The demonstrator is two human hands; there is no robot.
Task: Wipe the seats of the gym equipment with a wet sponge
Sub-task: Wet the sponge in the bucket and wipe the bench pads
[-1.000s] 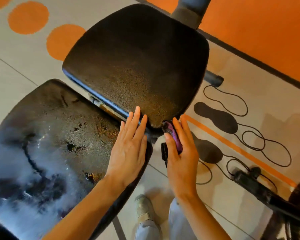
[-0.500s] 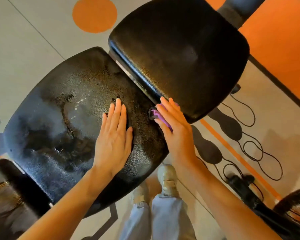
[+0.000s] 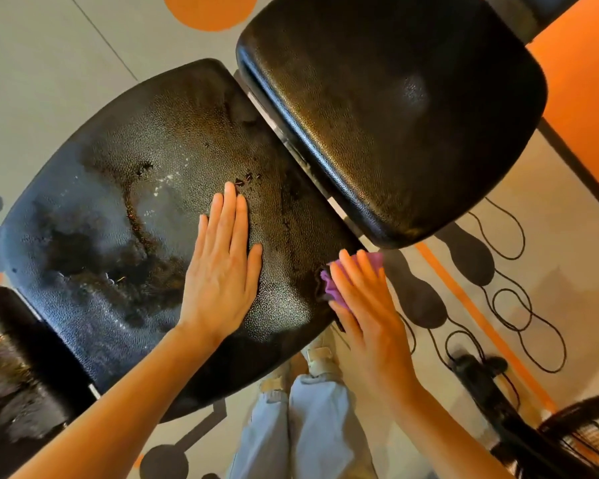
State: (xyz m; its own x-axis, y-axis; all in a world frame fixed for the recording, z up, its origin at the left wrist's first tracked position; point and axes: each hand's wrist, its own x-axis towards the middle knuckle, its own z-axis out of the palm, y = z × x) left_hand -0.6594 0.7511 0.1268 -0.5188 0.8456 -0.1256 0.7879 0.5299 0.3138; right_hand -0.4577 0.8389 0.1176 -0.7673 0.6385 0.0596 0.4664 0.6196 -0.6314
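left hand (image 3: 222,274) lying flat, grip released, on middle seat pad (image 3: 125,209); right hand (image 3: 367,305) pressing purple sponge (image 3: 332,288) with straight fingers at pad's near right edge

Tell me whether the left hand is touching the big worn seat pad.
Touching. The head view shows the left hand lying flat, palm down with straight fingers, on the seat pad, with no gap visible.

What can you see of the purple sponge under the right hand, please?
The purple sponge looks soft and flat, mostly hidden under the right hand, whose straight fingers press it down. Only its edges show, beside the fingers and past the fingertips. It lies at the near right edge of the worn black seat pad, partly overhanging it. Whether it is wet cannot be told.
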